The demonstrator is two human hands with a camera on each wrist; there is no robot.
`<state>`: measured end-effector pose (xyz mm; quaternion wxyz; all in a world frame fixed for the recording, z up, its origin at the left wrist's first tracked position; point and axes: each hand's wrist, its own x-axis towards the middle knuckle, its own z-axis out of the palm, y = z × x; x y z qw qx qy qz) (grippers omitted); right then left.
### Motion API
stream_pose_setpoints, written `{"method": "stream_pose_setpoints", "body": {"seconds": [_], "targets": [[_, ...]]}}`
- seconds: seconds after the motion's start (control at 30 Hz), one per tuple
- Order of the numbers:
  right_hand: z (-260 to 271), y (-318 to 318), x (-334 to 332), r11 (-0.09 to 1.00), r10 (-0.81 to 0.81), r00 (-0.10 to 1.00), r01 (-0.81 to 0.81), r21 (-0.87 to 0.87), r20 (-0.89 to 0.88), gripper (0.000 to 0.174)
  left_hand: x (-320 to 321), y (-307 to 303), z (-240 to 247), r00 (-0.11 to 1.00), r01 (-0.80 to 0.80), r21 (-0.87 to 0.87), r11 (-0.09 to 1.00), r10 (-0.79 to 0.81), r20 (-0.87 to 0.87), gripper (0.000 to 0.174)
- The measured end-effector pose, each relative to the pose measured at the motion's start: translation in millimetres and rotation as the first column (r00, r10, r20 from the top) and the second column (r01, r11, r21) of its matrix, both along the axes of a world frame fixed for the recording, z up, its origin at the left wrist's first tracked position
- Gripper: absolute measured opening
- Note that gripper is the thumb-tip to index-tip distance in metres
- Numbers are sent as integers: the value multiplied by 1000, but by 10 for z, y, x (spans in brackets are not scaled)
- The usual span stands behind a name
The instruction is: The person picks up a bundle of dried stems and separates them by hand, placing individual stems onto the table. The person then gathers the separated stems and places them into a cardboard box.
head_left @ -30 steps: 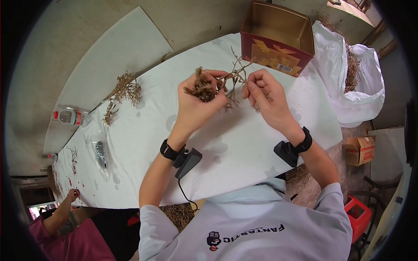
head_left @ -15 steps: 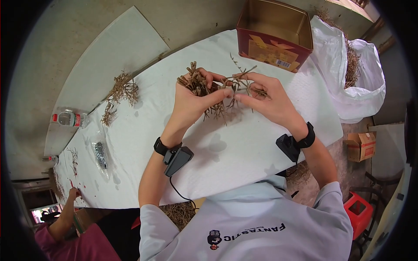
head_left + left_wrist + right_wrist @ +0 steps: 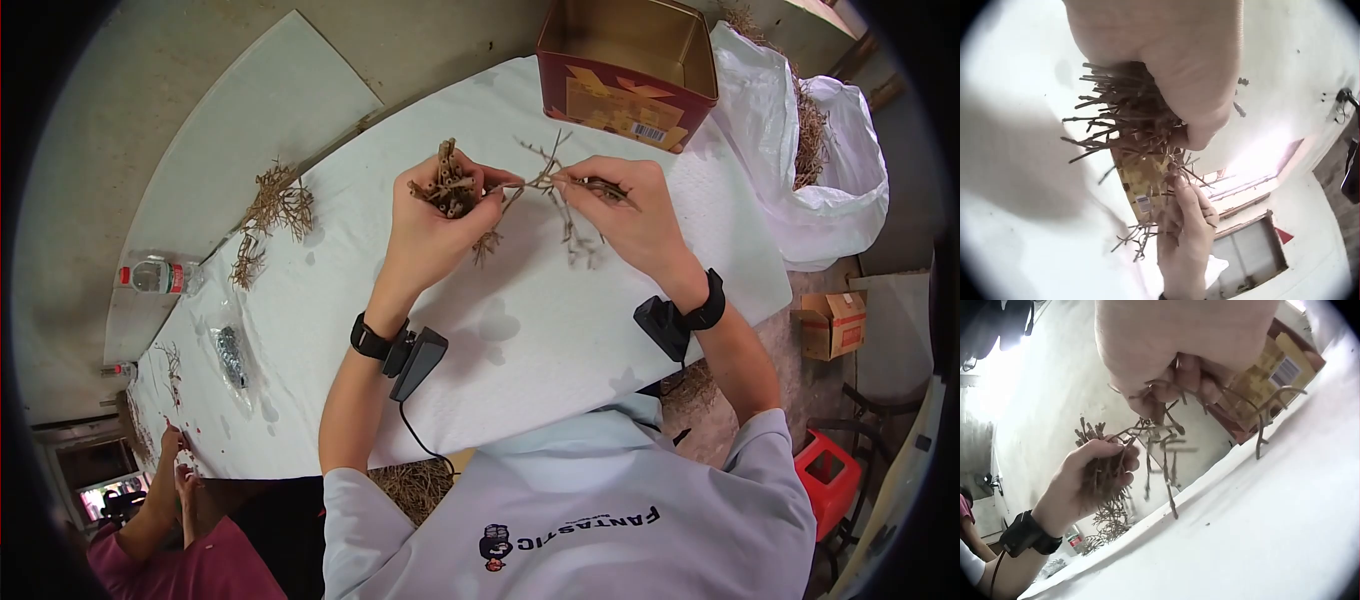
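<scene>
In the head view my left hand (image 3: 437, 222) grips a bundle of brown dried twigs (image 3: 447, 190), cut ends up, above the white table. Its thumb and forefinger also touch the tip of a branching sprig (image 3: 545, 182) stretched between both hands. My right hand (image 3: 628, 212) pinches that sprig from the other side, and more twig pieces (image 3: 606, 188) lie within its fingers. The left wrist view shows the bundle (image 3: 1122, 112) fanned out below the left palm. Thin twig ends (image 3: 1169, 469) hang under the right hand in the right wrist view.
A red and gold tin (image 3: 620, 95) stands at the back, beside a white sack (image 3: 835, 165) of twigs. Left on the table are a twig clump (image 3: 278, 205), a plastic bag (image 3: 230, 355) and a bottle (image 3: 158, 276). Another person's hands (image 3: 178, 455) are at the far left edge.
My hands have come to hold one sprig between them, and the left hand has shifted slightly left with its bundle. The other person's second hand has come into view.
</scene>
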<state>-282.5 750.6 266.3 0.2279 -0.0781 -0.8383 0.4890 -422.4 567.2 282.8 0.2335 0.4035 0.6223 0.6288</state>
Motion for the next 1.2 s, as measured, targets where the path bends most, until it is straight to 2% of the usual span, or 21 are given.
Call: {"method": "stream_pose_setpoints", "body": {"seconds": [0.13, 0.23, 0.27, 0.4, 0.53, 0.63, 0.67, 0.8, 0.9, 1.07, 1.2], "targets": [[17, 4, -8, 990, -17, 999, 13, -140, -29, 14, -26, -4, -17, 999, -3, -44, 999, 5, 51, 19], [10, 13, -12, 985, 59, 996, -46, -169, 73, 15, 23, 76, -54, 1000, -4, 180, 984, 8, -24, 20], [8, 19, -10, 985, 57, 996, -44, -168, 73, 15, 20, 77, -49, 1000, -3, 181, 983, 7, -24, 20], [-5, 1, -18, 964, 51, 998, -43, -263, 26, 14, 8, 22, -17, 994, -13, 53, 999, 7, 105, 19], [18, -33, 3, 987, -14, 999, 19, -158, 33, 13, 5, 26, -34, 995, -56, 64, 996, 51, 85, 18], [16, -55, -3, 953, -55, 995, 28, -302, -81, 10, -22, 12, -4, 994, -42, 17, 999, 40, 104, 18], [9, -63, -3, 953, -54, 995, 27, -301, -81, 10, -14, 15, 7, 994, -42, 17, 999, 40, 104, 18], [-10, -80, -4, 973, -113, 980, 76, -218, -162, 9, 57, 29, 72, 985, -98, -40, 994, 103, 135, 18], [47, -34, 10, 962, -185, 947, 229, 146, -263, 9, 91, 32, 110, 985, -103, -66, 992, 111, 129, 22], [38, -52, -3, 970, -187, 937, 224, 95, -295, 10, 188, 57, 31, 972, -96, -10, 995, 96, 214, 28], [34, -91, -4, 982, -160, 948, 182, 55, -275, 9, 302, 101, 79, 989, -81, -61, 995, 87, 116, 35]]}}
